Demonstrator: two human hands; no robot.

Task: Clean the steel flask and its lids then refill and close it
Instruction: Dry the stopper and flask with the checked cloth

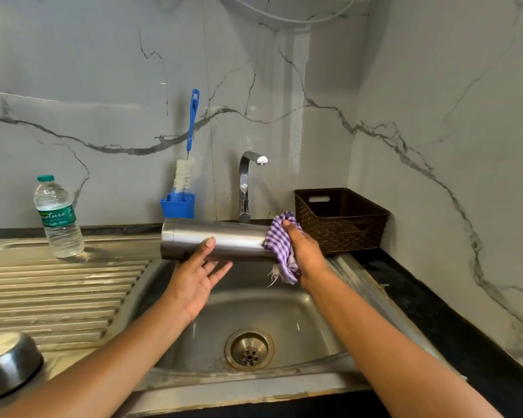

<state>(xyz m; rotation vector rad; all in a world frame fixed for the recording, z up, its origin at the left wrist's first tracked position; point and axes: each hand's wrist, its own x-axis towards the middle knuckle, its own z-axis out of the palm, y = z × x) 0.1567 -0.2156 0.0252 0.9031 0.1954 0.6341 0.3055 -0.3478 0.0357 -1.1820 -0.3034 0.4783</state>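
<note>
Steel flask (224,241) is sideways over the sink (254,384), with open basin below it. Left hand (194,279) cradles it, fingers loose and straight, thumb on the front. Right hand (304,254) wraps a checked cloth (280,245) round its right end, near the basket (341,221).

There is one steel flask (221,241) and one checked cloth (280,245). Two hands are in view, the left hand (194,279) and the right hand (307,254). I count also one water bottle (58,217), one bottle brush (183,175), one blue holder (178,206), one tap (246,182), one brown basket (344,236), one sink (284,312) with one drain (249,349), and one steel bowl (8,363).
</note>
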